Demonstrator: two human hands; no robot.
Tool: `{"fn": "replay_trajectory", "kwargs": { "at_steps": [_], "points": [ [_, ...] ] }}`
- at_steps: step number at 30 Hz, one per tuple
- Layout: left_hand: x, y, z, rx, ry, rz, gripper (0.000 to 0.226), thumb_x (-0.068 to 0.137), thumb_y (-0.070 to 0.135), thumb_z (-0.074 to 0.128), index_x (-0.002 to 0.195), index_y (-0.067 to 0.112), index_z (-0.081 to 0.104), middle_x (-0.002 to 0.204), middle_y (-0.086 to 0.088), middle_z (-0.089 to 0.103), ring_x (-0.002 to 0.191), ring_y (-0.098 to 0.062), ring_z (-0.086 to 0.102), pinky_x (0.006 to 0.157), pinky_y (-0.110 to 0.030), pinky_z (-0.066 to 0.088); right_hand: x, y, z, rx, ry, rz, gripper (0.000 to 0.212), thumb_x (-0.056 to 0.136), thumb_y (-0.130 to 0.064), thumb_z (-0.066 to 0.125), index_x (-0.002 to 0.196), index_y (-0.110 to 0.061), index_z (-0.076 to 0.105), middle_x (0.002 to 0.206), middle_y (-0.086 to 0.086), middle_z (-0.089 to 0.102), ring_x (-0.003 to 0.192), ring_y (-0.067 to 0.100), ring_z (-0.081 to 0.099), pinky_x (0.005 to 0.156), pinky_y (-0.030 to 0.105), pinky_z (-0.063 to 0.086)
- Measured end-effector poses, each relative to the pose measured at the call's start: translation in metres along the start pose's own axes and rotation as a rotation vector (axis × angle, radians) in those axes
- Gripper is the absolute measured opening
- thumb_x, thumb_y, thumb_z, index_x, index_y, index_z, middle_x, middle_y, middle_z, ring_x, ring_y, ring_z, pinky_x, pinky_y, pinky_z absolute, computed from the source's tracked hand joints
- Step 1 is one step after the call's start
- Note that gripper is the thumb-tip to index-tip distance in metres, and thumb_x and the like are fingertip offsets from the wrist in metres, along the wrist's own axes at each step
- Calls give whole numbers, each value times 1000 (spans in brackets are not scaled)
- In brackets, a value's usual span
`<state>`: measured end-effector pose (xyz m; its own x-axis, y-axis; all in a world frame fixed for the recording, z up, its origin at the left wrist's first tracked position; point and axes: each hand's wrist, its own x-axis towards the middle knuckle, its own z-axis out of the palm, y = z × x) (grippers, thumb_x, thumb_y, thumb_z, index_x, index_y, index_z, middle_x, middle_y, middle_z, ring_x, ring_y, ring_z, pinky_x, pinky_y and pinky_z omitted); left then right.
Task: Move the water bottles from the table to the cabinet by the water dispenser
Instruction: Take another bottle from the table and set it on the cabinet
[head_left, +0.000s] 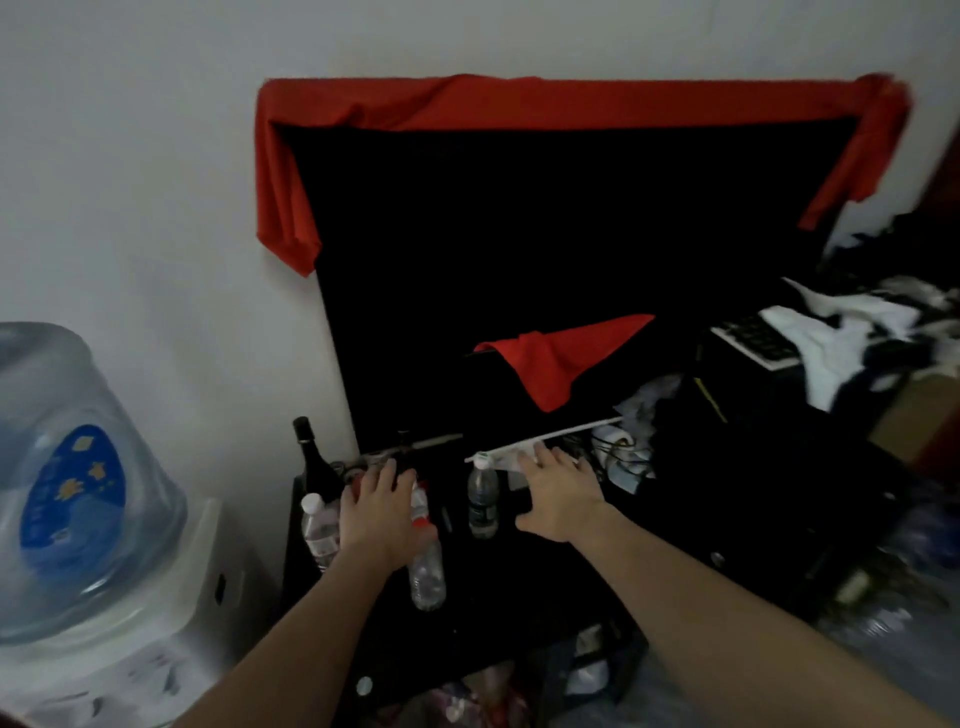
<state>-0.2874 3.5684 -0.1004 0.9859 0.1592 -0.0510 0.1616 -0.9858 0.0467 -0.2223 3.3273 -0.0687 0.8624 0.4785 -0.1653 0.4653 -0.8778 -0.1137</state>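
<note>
So I'm standing over the dark cabinet (519, 597) right beside the water dispenser (78, 493), both arms stretched out over its top. My left hand (382, 514) is sitting on the red-labelled water bottle (427, 566), fingers draped over its upper half. Looks like I'm holding it, though I can't really tell how tight since the back of my hand is covering the grip. The bottle is running lengthwise toward me, bottom end poking out below my palm, and it seems tilted rather than standing straight. So the thing to sort out is getting that long axis upright before letting go, I'd guess.

Just left of that hand, a white-capped bottle (318, 530) is standing, nearly touching my wrist side. On the other side, between my hands, a dark-labelled bottle (483, 499) is standing upright. My right hand (558, 493) is hovering flat, fingers spread, holding nothing, just beside that one and clearly the nearer hand to it.
</note>
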Motion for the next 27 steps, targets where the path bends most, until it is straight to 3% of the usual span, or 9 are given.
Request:
{"fn": "replay_trajectory", "kwargs": {
  "at_steps": [10, 17, 27],
  "points": [
    [-31, 157, -14, 52, -90, 289, 87, 94, 65, 49, 163, 28, 11, 172, -2, -3, 158, -27, 2, 125, -50, 14, -153, 101, 5, 69, 96, 480, 94, 86, -58, 53, 156, -19, 4, 164, 5, 1, 150, 29, 6, 117, 52, 14],
    [-72, 342, -21, 28, -98, 606, 87, 93, 67, 46, 163, 32, 11, 173, 1, -5, 159, -24, -1, 127, -50, 10, -318, 198, 1, 103, 146, 850, 94, 87, -58, 53, 156, -18, 3, 164, 6, -3, 150, 29, 2, 119, 52, 13],
    [-243, 604, -9, -12, -93, 1058, 81, 96, 67, 43, 163, 30, 16, 172, 2, 2, 159, -22, 3, 127, -47, 6, -577, 295, 31, 122, 211, 1262, 96, 88, -61, 52, 156, -16, 1, 164, 8, -7, 150, 29, 0, 118, 55, 14]
  ]
}}
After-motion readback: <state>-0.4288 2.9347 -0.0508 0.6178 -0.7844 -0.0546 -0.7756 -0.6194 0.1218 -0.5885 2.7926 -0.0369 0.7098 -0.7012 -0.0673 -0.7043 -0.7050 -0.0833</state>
